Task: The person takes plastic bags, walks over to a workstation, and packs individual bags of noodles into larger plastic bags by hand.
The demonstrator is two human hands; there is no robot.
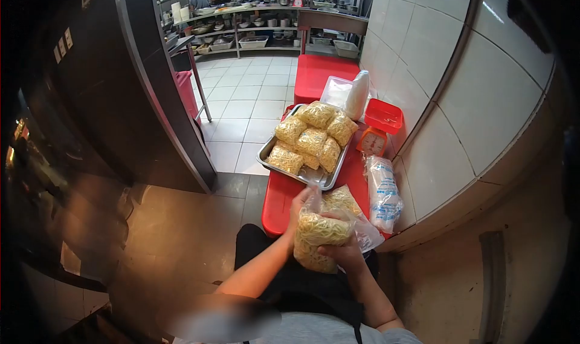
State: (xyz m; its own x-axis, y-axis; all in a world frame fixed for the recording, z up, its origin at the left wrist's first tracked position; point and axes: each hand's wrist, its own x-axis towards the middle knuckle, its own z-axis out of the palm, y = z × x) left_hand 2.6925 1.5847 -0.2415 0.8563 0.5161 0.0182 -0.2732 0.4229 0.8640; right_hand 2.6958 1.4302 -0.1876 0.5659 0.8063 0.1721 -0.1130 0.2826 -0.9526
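Note:
A clear plastic bag of pale yellow noodles [317, 241] is held over my lap. My left hand [297, 210] is closed on the bag's upper left side, near its gathered plastic. My right hand [343, 247] wraps round the bag's right side, its fingers pressed into the noodles. Just behind, another bag of noodles [343, 200] lies on the red table [279, 202], partly hidden by the held one. Beyond it a metal tray [264, 156] carries several filled noodle bags [311, 141] in a heap.
A red scale [371, 142] with a red pan [384, 115] stands right of the tray. Nearer lies a pack of plastic bags [383, 194] by the tiled wall. A white container [336, 91] sits behind. People work at far shelves [266, 32].

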